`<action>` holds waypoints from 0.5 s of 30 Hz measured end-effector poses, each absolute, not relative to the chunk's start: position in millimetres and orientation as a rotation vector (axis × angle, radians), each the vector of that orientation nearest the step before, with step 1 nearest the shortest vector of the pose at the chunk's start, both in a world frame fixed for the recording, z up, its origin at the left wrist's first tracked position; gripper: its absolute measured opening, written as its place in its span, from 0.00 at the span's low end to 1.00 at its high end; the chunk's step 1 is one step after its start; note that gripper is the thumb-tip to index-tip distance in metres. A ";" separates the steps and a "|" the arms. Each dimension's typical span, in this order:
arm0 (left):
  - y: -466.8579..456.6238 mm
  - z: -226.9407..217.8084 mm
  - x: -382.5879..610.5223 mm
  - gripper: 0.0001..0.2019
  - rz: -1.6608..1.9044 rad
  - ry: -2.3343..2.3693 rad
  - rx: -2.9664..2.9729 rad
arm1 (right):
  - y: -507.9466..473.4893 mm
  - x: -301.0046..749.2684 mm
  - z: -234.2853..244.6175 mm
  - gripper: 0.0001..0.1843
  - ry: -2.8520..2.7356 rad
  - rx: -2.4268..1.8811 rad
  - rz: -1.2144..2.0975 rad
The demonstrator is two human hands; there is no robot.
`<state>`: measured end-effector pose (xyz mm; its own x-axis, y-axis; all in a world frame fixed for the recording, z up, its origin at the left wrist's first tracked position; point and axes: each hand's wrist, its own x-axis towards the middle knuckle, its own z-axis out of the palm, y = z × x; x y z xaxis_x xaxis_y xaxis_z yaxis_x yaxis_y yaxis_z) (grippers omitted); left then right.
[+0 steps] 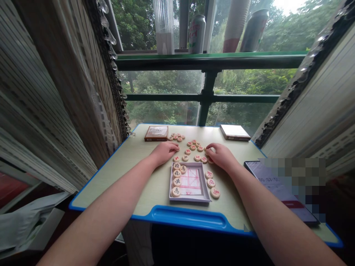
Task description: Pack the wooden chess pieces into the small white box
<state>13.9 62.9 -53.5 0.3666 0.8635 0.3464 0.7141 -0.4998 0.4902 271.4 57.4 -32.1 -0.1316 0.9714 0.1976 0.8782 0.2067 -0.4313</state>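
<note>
At the bottom centre of the frame, the table (116, 184) shows its blue edge with a long groove (190, 217). Just behind it lies an open box (191, 201), and inside stand five round black-lettered pieces (176, 181): four in a column along the left wall, one beside the top of this column. To the right of the box, three red-lettered pieces (211, 183) make another column. At the lower right lies a device with a screen (273, 181), partly covered by blurred squares.

Farther, in the middle of the frame, the left hand (165, 152) has its fingers curved together near a piece; I cannot tell if they grasp it. The right hand (217, 155) bends thumb and fingers inward, close to other pieces; its grasp also I cannot tell. Between the hands, loose pieces (193, 147) are scattered.

Near the far edge are a brown box (156, 133) at left, a small cluster of pieces (176, 137) beside it, and a white-topped box (235, 131) at right. At the top, two cans (197, 35) stand before the window.
</note>
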 end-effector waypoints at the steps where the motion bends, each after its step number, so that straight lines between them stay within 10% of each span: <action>1: 61.8 -52.8 14.4 0.11 0.837 1.409 2.379 | 56.8 271.5 -31.8 0.13 -2.054 -1.732 0.288; 15: 54.6 -47.0 13.8 0.22 0.800 1.490 2.390 | 56.8 267.3 -34.3 0.16 -2.154 -1.685 0.248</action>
<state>13.8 54.6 -47.0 0.3400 0.8794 0.3333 0.7636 -0.4650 0.4479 267.3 56.8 -34.3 -0.1987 0.9603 0.1960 0.8906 0.2604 -0.3729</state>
